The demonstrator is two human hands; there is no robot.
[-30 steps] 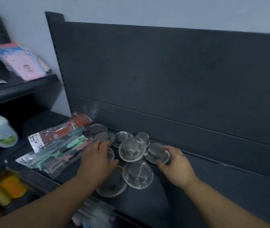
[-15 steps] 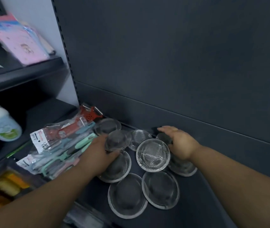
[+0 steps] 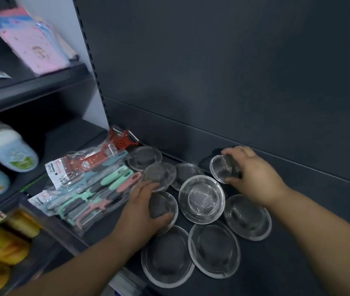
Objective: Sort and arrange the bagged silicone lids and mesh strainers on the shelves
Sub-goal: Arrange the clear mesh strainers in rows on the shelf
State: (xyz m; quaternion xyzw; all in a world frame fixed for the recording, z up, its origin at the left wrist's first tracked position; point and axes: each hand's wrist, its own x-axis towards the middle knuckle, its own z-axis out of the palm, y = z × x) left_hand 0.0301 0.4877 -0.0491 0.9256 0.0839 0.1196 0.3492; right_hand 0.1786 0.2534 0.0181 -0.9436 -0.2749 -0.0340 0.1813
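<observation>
Since half a second ago the right hand (image 3: 255,176) has tipped a small strainer (image 3: 223,169) onto its edge at the cluster's two o'clock, its grip pinching the rim. Sorting by size looks under way. The left hand (image 3: 142,208) keeps its grip around a second strainer (image 3: 163,205). Bagged peelers (image 3: 97,184) lie at nine o'clock on the dark shelf (image 3: 287,263).

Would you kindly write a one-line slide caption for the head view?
Left hand grips a mesh strainer while right hand holds a tilted strainer near the back of the shelf.
</observation>
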